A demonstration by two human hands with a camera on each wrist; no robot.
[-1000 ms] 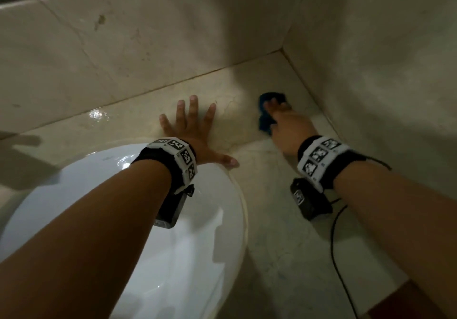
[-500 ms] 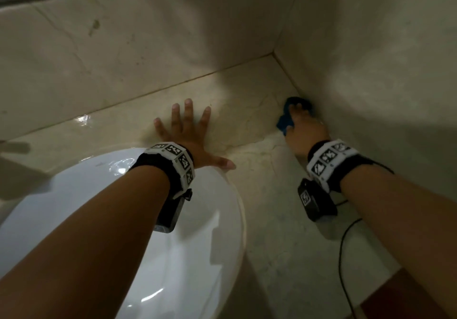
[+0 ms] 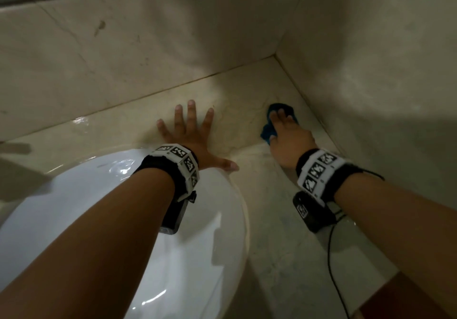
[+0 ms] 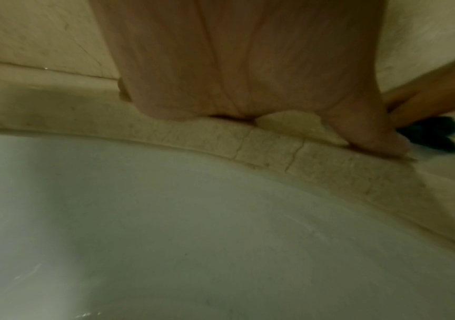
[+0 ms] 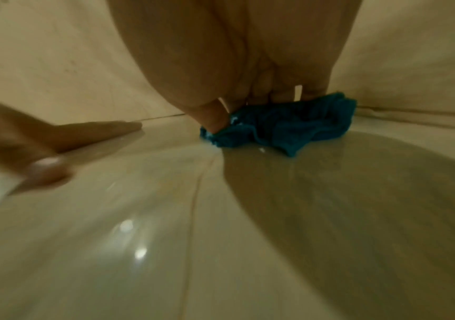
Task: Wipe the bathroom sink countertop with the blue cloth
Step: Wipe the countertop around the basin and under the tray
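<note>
Right hand (image 3: 288,137) presses the bunched blue cloth (image 3: 268,130) at two o'clock, fingers flat; left hand (image 3: 191,137) splays flat, empty, on the bench (image 3: 279,232).

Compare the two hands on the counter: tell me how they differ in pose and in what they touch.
The left hand lies flat with fingers spread on the bare countertop behind the white sink; the right hand has its fingers close together, pressing down on the bunched blue cloth. The left hand holds nothing; the right hand works the cloth near the wall corner. Both wear marker wristbands and rest on the countertop.
</note>
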